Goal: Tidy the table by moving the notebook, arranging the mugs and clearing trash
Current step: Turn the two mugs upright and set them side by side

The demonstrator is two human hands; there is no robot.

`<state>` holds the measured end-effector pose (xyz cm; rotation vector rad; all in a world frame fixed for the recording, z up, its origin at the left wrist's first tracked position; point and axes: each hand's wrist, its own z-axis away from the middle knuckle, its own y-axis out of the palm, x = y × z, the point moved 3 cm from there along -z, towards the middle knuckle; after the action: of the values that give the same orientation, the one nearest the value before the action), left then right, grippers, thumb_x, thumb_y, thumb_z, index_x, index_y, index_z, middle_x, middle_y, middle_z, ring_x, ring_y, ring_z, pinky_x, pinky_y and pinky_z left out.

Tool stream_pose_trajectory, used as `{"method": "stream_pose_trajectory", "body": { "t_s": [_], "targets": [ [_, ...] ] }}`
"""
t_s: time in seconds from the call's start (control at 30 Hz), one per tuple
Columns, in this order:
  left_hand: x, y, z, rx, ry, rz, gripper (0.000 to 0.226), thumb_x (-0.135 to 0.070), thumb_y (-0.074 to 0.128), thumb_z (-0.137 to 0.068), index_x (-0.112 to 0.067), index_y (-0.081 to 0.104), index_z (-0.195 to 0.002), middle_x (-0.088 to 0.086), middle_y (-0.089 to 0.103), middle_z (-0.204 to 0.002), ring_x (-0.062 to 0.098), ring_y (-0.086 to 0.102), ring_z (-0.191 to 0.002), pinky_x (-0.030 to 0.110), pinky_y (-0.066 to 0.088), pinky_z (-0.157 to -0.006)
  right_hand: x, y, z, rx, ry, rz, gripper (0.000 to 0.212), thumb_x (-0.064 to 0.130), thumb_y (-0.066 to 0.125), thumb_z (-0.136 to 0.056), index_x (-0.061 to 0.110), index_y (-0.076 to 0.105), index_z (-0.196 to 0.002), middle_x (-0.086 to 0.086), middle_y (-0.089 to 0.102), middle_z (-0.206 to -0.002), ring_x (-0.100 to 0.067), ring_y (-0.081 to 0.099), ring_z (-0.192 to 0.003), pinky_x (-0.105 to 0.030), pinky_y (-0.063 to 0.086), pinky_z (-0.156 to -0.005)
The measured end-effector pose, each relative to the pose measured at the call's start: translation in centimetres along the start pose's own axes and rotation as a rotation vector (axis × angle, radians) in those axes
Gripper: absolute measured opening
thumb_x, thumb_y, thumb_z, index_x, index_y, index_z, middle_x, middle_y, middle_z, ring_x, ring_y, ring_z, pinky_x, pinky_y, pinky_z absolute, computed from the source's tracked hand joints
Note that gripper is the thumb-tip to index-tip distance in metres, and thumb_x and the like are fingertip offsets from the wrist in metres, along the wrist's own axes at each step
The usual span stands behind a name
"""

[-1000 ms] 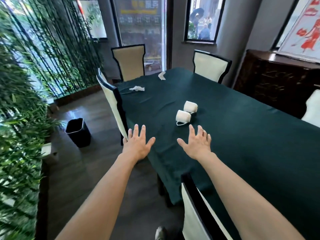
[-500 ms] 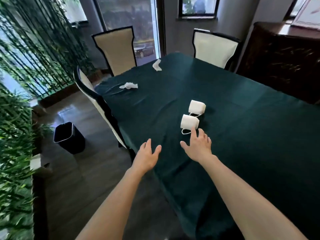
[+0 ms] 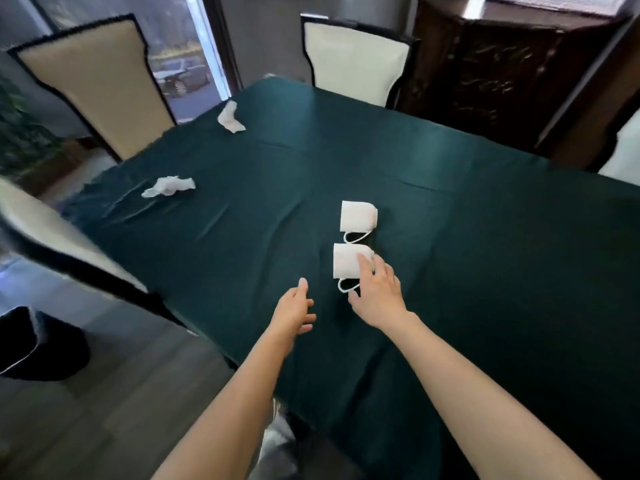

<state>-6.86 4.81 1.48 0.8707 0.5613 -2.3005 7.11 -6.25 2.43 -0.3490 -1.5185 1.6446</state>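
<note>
Here we are leaning over the dark green cloth-covered table (image 3: 467, 237), and our right hand (image 3: 379, 296) is on the nearer of two white ceramic mugs (image 3: 348, 260), which lies on its side near the table's middle with its thin loop handle (image 3: 346, 286) pointing back toward us. Our fingers (image 3: 364, 263) are loosely spread over the mug's wall and the thumb sits down by the handle, so we touch it but have not closed a grip. The second white mug (image 3: 358, 216) lies just beyond, also tipped over, its handle almost meeting the first. Our left hand (image 3: 292, 311) hovers empty just beside, fingers relaxed and slightly curled, holding nothing. We judge these mugs stiff, glazed and a little slippery, moderately heavy for their size, and breakable if knocked together, so we want to wrap the body or hook the handle rather than pinch the rim. Lying on its side, the mug may roll on the soft cloth. Two crumpled white paper tissues wait farther off, one near the left edge (image 3: 168, 186) and one at the far corner (image 3: 230, 117); those will be feather-light and soft, an easy pinch anywhere. A black waste bin (image 3: 34, 344) stands on the floor at left. We see no notebook in view.
</note>
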Motion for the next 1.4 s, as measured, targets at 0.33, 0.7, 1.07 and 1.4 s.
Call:
{"method": "stream_pose_trajectory", "body": {
  "t_s": [0.33, 0.7, 1.07, 1.4],
  "targets": [
    [-5.3, 0.7, -8.4, 0.328, -0.085, -0.154, 0.061, -0.058, 0.032, -0.104, -0.023, 0.042, -0.154, 0.000, 0.057, -0.137, 0.026, 0.065, -0.113, 0.042, 0.055, -0.099, 2.0, 0.5, -6.5, 0.047, 0.100, 0.196, 0.098, 0.011, 0.072, -0.083, 0.017, 0.015, -0.162, -0.018, 0.016, -0.165, -0.038, 0.017, -0.152, -0.043, 0.026, -0.120],
    [-8.4, 0.8, -13.8, 0.395, -0.171, -0.120, 0.062, -0.058, 0.032, -0.106, -0.022, 0.042, -0.155, 0.006, 0.054, -0.154, 0.030, 0.064, -0.120, 0.047, 0.054, -0.103, 4.4, 2.3, -10.4, 0.139, 0.064, 0.418, 0.098, 0.015, 0.080, -0.076, 0.009, 0.025, -0.156, -0.014, 0.043, -0.148, -0.036, 0.038, -0.141, -0.049, 0.028, -0.118],
    [-9.2, -1.7, -9.8, 0.383, -0.067, -0.003, 0.049, -0.052, 0.033, -0.109, -0.023, 0.070, -0.119, -0.003, 0.078, -0.112, 0.024, 0.078, -0.082, 0.040, 0.058, -0.086, 4.3, -1.1, -7.5, -0.119, 0.113, -0.374, 0.087, 0.038, 0.092, -0.060, 0.019, 0.052, -0.135, 0.001, 0.062, -0.129, -0.023, 0.057, -0.116, -0.034, 0.050, -0.091],
    [-5.1, -7.2, -4.2, 0.330, 0.061, -0.022, 0.040, -0.046, 0.038, -0.109, -0.029, 0.073, -0.118, -0.007, 0.074, -0.123, 0.032, 0.080, -0.090, 0.045, 0.062, -0.089, 6.7, 1.3, -1.5, -0.120, 0.090, -0.591, 0.091, 0.039, 0.094, -0.054, 0.032, 0.056, -0.137, 0.017, 0.058, -0.130, -0.001, 0.055, -0.115, -0.010, 0.039, -0.096]
  ]
}}
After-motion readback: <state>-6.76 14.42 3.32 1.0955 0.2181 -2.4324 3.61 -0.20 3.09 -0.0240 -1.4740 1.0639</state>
